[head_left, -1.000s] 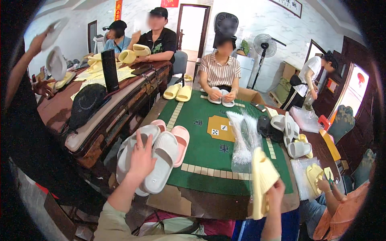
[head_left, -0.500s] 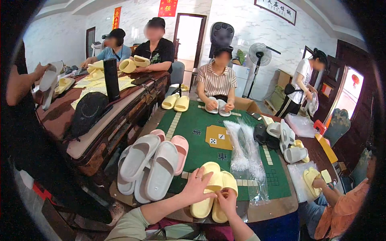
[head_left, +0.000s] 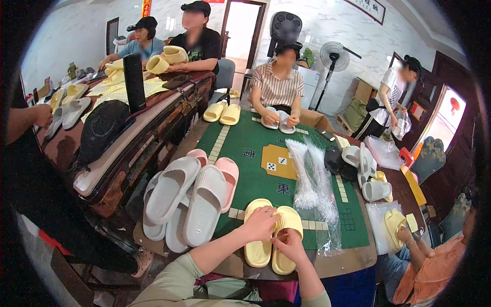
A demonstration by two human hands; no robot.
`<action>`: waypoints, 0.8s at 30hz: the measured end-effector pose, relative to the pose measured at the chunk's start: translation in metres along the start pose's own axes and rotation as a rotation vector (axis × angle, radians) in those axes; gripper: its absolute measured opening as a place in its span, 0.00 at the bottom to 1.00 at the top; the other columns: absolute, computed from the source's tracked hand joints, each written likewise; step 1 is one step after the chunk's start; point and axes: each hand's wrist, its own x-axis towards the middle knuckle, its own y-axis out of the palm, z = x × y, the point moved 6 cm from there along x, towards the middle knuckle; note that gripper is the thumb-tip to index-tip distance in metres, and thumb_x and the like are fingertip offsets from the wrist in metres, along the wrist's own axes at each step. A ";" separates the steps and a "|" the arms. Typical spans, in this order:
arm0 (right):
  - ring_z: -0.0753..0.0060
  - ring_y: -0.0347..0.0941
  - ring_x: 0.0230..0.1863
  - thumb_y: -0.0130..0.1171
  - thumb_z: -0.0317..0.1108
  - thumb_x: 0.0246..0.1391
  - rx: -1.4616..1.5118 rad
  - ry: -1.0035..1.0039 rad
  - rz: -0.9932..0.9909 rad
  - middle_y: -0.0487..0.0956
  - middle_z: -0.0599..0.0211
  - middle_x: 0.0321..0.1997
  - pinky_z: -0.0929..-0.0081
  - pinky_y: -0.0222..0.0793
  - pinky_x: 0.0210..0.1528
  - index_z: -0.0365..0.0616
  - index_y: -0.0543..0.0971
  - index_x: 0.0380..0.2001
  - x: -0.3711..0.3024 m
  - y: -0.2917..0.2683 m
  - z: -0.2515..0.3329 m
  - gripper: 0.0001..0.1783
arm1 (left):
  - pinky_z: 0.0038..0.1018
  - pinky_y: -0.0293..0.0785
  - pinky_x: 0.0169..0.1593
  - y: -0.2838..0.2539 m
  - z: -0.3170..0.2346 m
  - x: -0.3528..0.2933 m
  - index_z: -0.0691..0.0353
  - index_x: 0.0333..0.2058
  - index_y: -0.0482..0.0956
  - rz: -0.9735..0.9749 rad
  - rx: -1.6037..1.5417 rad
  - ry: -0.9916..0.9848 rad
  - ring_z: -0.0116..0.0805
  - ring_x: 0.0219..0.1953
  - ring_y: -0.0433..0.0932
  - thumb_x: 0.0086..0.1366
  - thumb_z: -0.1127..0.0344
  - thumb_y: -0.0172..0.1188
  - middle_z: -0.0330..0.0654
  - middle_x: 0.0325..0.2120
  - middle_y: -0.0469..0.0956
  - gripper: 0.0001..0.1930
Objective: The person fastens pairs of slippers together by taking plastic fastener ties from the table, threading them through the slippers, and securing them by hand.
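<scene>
Yellow slippers (head_left: pixel 258 254) lie paired beneath both hands (head_left: pixel 260 224).

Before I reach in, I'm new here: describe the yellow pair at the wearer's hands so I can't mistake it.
Find the green-topped table. At its near edge, right of the grey slippers, lies the yellow pair. Unlike the yellow slippers at the far left corner, it has the wearer's left hand and right hand on it.

Two pale yellow slippers (head_left: pixel 259 253) lie side by side, soles down, heels toward the table's (head_left: pixel 335 263) near edge.
</scene>
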 end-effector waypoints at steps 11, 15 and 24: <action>0.80 0.72 0.24 0.66 0.38 0.48 -0.214 -0.015 0.022 0.79 0.69 0.24 0.79 0.68 0.27 0.38 0.81 0.30 0.018 -0.053 0.067 0.13 | 0.39 0.67 0.54 -0.008 0.023 -0.003 0.59 0.36 0.80 -0.315 -0.471 -0.023 0.42 0.49 0.74 0.55 0.63 0.62 0.42 0.42 0.78 0.10; 0.82 0.70 0.26 0.65 0.34 0.50 -0.065 -0.090 -0.058 0.79 0.71 0.27 0.81 0.68 0.30 0.38 0.80 0.31 0.065 -0.050 0.054 0.10 | 0.23 0.72 0.42 0.002 0.047 -0.005 0.65 0.37 0.81 -0.398 -1.077 -0.294 0.27 0.38 0.77 0.62 0.67 0.59 0.40 0.35 0.79 0.09; 0.89 0.68 0.30 0.63 0.33 0.53 0.117 -0.087 0.271 0.77 0.76 0.36 0.87 0.63 0.31 0.39 0.78 0.36 0.084 -0.009 0.036 0.10 | 0.18 0.70 0.40 0.021 0.070 -0.013 0.67 0.36 0.78 -0.418 -1.344 -0.475 0.19 0.34 0.73 0.66 0.68 0.55 0.33 0.31 0.77 0.08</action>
